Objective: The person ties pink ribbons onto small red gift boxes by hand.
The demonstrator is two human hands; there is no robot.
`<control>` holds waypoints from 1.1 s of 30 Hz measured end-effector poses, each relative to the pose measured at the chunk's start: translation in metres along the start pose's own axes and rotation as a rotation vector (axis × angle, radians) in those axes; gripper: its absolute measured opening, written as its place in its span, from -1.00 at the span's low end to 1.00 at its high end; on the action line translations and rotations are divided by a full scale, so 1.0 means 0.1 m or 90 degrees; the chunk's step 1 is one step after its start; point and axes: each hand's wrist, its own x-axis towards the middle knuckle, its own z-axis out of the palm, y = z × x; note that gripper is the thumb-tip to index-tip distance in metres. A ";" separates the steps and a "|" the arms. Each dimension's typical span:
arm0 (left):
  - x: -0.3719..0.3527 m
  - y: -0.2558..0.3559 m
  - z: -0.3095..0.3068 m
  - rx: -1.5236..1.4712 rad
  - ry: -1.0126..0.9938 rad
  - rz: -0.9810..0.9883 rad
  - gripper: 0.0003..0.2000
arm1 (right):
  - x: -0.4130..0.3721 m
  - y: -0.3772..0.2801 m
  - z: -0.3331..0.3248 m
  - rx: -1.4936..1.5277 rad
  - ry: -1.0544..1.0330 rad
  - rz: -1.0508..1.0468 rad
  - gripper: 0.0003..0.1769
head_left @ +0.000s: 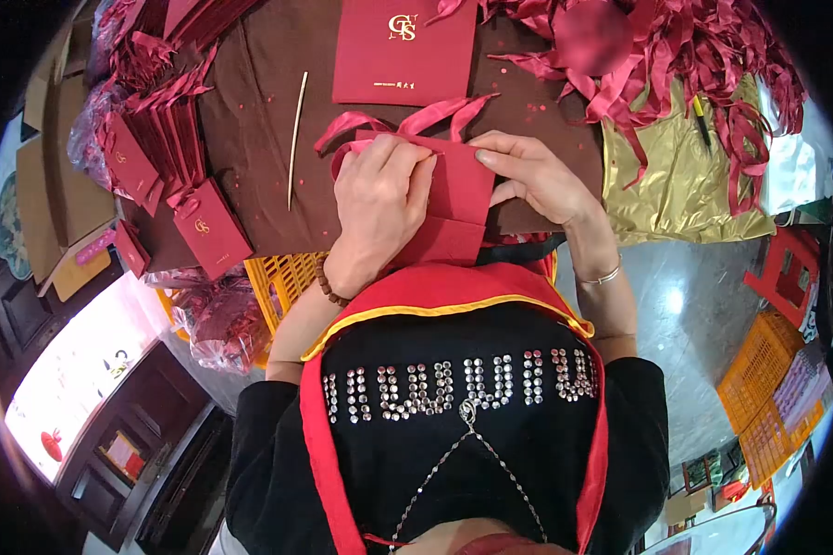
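Note:
A red paper gift bag [458,190] lies in front of me at the table's near edge, its lower part folded toward my apron. My left hand [379,194] is closed in a pinch at the bag's upper left, where a dark red ribbon [426,117] comes out. What exactly its fingertips grip there is partly hidden. With thumb and fingers, my right hand [532,176] holds the upper right edge of the same bag. Just beyond my hands lies a larger flat red bag [404,60] with gold lettering.
A thin pale stick [297,139] lies on the brown tablecloth [259,111]. Finished-looking small red bags [211,227] stack up at left. At right, loose ribbons [620,88] cover a gold sheet [648,176] bearing a yellow-black pen [702,122]. Orange crates [759,370] stand below.

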 end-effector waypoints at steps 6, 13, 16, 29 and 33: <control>0.02 0.04 -0.02 0.001 -0.007 0.013 -0.93 | 0.00 0.00 0.00 0.006 -0.006 -0.001 -0.68; 0.03 0.11 0.04 -0.032 -0.006 0.039 -0.93 | 0.00 -0.02 0.05 -0.019 0.006 -0.003 -0.68; 0.03 0.11 0.03 -0.031 -0.010 0.037 -0.92 | -0.01 -0.01 0.06 -0.026 0.011 -0.008 -0.68; 0.06 0.08 0.00 -0.046 -0.044 0.030 -0.91 | -0.06 -0.06 0.14 -0.082 0.029 -0.023 -0.70; 0.04 0.09 -0.03 -0.033 -0.052 0.052 -0.92 | -0.08 -0.06 0.18 -0.129 0.035 -0.045 -0.73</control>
